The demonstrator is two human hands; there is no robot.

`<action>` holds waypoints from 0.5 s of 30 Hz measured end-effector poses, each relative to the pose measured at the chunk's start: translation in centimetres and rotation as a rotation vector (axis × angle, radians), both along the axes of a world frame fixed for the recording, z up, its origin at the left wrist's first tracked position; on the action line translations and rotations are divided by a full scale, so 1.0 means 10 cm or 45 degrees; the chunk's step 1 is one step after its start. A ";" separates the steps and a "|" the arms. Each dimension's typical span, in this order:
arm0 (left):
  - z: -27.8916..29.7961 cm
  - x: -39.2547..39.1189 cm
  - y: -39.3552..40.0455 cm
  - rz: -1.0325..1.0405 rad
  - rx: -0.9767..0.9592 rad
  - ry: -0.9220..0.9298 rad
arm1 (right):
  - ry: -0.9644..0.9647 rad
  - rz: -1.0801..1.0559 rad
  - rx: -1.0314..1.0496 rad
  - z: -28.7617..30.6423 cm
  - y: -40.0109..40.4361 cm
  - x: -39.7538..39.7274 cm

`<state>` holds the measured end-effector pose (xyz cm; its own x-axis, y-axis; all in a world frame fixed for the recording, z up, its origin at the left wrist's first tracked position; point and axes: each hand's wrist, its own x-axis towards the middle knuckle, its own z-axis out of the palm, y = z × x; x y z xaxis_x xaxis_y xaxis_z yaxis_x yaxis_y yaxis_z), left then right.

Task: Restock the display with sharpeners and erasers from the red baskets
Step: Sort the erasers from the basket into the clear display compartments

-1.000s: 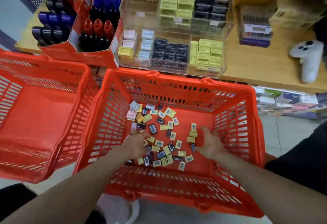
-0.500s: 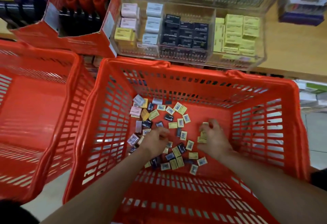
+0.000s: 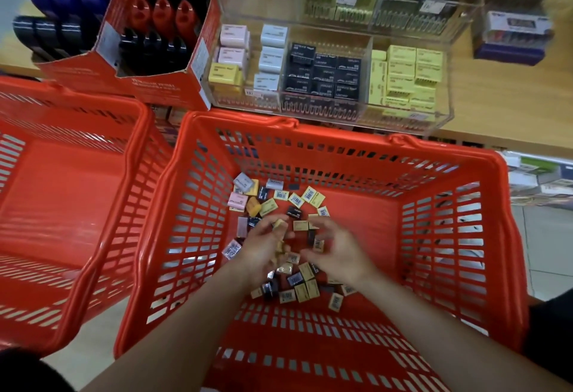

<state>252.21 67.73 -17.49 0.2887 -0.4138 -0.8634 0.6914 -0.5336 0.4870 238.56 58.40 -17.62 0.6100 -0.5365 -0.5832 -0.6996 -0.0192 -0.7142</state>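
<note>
Restocking looks partly done: the clear display (image 3: 328,60) on the tabletop (image 3: 511,106) holds rows of stock, while many erasers (image 3: 297,280) lie loose in the right red basket (image 3: 465,236). Both hands reach in, nearly touching. The left hand (image 3: 263,246) curls round yellow pieces; the right hand (image 3: 338,249) seems, through blur, to pinch 1.

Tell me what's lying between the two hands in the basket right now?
In the head view, small boxed erasers, mostly yellow and black, lie scattered in the gap between the left hand and right hand, on the floor of the red basket.
</note>
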 end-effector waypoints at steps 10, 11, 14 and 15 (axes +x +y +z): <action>-0.13 0.16 0.12 -0.074 0.123 -0.165 | 0.479 -0.151 -0.551 -0.66 0.16 0.20; -0.13 0.17 0.12 -0.074 0.139 -0.157 | 0.484 -0.146 -0.566 -0.67 0.16 0.19; -0.07 0.19 0.08 -0.093 0.142 -0.163 | 0.316 -0.170 -0.456 -0.62 0.08 0.12; -0.04 0.18 0.05 -0.124 0.138 -0.173 | 0.245 -0.167 -0.397 -0.56 0.04 0.09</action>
